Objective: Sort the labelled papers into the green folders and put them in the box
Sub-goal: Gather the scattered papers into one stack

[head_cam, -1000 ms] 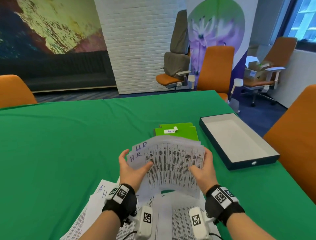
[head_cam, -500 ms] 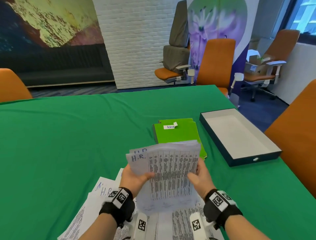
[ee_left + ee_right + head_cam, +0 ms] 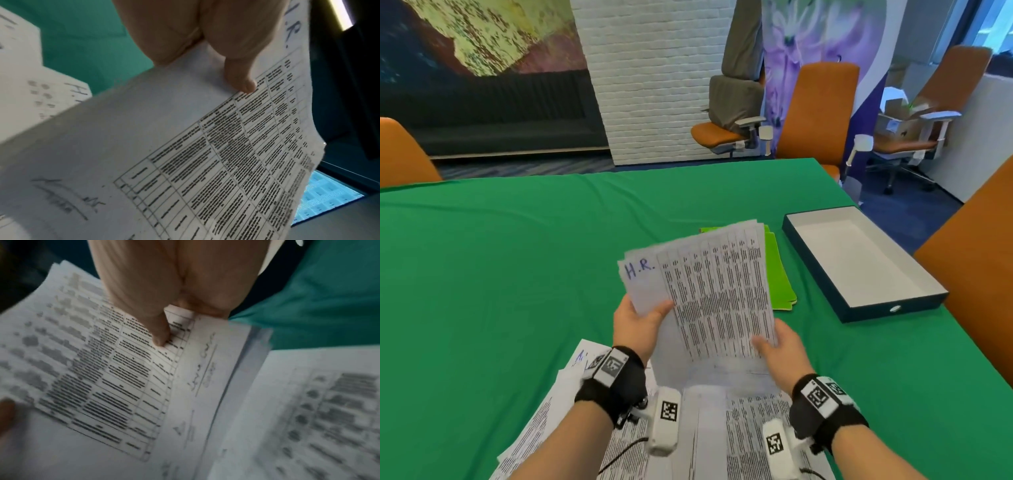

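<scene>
Both hands hold a stack of printed papers [image 3: 714, 291] marked "H.R." upright above the green table. My left hand [image 3: 642, 320] pinches its left edge, thumb on the front, as the left wrist view shows on the same stack [image 3: 205, 146]. My right hand [image 3: 779, 346] pinches the lower right corner, its thumb pressed on the printed stack [image 3: 123, 369]. Behind the stack lie the green folders [image 3: 779, 274], mostly hidden. The open dark box [image 3: 859, 260] with a white inside sits to the right. More loose papers [image 3: 571, 411] lie under my wrists.
The green-covered table [image 3: 517, 274] spreads wide to the left and far side. Orange chairs [image 3: 818, 113] stand around it, one [image 3: 976, 274] close on the right beside the box.
The stack was squared up, tilted with its right side turned away, and lifted a little, now covering the folders' label. Both hands kept their hold.
</scene>
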Motion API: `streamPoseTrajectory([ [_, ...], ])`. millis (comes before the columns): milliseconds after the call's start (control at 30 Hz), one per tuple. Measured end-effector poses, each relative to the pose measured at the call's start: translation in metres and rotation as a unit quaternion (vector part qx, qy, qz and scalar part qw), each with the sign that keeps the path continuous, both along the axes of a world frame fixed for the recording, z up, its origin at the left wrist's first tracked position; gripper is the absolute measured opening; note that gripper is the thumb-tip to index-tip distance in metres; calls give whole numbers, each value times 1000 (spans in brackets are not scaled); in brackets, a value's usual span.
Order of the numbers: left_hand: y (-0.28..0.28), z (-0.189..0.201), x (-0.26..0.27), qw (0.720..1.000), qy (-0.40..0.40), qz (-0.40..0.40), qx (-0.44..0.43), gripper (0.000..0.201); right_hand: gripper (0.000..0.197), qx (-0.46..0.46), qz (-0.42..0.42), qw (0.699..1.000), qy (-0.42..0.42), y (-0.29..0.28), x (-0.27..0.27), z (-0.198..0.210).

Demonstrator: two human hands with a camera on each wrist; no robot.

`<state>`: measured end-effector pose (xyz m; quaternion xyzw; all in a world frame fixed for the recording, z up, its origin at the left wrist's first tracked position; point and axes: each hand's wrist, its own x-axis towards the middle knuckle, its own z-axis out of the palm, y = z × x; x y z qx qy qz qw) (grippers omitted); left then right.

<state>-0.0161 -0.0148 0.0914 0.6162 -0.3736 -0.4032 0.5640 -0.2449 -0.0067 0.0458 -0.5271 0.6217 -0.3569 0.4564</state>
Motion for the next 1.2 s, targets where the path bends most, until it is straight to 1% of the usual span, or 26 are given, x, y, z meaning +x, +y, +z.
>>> streamPoseTrajectory([
  [67, -4, 1, 3, 999, -19, -31, 0, 34, 35, -15, -22, 998, -49, -2, 3, 6],
  [133, 0, -7, 6, 995, -60, -64, 42, 41, 34, -3, -24, 998, -64, -2, 6, 5],
  [167, 4, -16, 8, 991, -81, -71, 76, 40, 31, 14, -9, 999, -48, -1, 7, 1],
  [233, 18, -36, 14, 975, -130, -81, 160, 38, 26, 60, 58, 996, 11, 4, 9, -9],
  [300, 33, -60, 23, 952, -173, -83, 237, 38, 22, 103, 126, 983, 83, 12, 11, -25],
  [333, 42, -70, 29, 941, -191, -83, 267, 38, 20, 120, 134, 977, 116, 18, 11, -34],
  [367, 48, -80, 33, 929, -212, -89, 291, 37, 23, 135, 121, 971, 157, 21, 9, -44],
  [400, 56, -88, 37, 915, -234, -97, 313, 37, 33, 150, 102, 960, 211, 27, 6, -54],
  [467, 70, -102, 47, 896, -265, -101, 340, 37, 59, 189, 85, 926, 315, 36, 0, -73],
  [500, 76, -108, 54, 894, -269, -92, 347, 37, 69, 212, 87, 914, 336, 41, -2, -80],
  [567, 86, -114, 65, 879, -286, -76, 373, 40, 79, 243, 97, 903, 341, 51, 2, -84],
  [600, 90, -116, 69, 858, -320, -78, 393, 42, 80, 248, 103, 898, 347, 54, 6, -84],
  [667, 95, -125, 75, 794, -414, -101, 433, 47, 81, 255, 117, 887, 366, 57, 20, -82],
  [700, 96, -129, 75, 781, -431, -110, 439, 50, 79, 260, 122, 885, 368, 56, 27, -79],
  [767, 100, -130, 67, 779, -418, -141, 447, 54, 75, 271, 126, 884, 359, 56, 41, -73],
  [867, 100, -127, 47, 762, -429, -182, 450, 60, 73, 273, 121, 888, 349, 55, 60, -66],
  [900, 99, -127, 41, 765, -433, -186, 440, 58, 71, 269, 122, 893, 340, 55, 65, -64],
  [933, 97, -127, 37, 777, -429, -187, 422, 55, 69, 261, 122, 901, 325, 55, 70, -64],
  [1000, 94, -126, 37, 816, -383, -167, 398, 42, 67, 244, 104, 920, 289, 53, 72, -65],
  [1033, 92, -125, 42, 833, -361, -153, 390, 37, 67, 243, 79, 927, 275, 52, 70, -65],
  [1067, 91, -122, 49, 841, -350, -142, 387, 36, 68, 248, 43, 930, 267, 50, 66, -66],
  [1100, 91, -122, 58, 831, -362, -137, 400, 40, 68, 255, 9, 929, 269, 48, 61, -67],
  [1133, 90, -124, 69, 812, -385, -130, 420, 45, 68, 261, -13, 926, 271, 46, 57, -68],
  [1167, 89, -128, 80, 789, -405, -122, 446, 50, 69, 266, -17, 925, 272, 44, 54, -69],
  [1200, 90, -131, 88, 775, -413, -114, 465, 53, 69, 268, -10, 926, 265, 41, 54, -71],
])
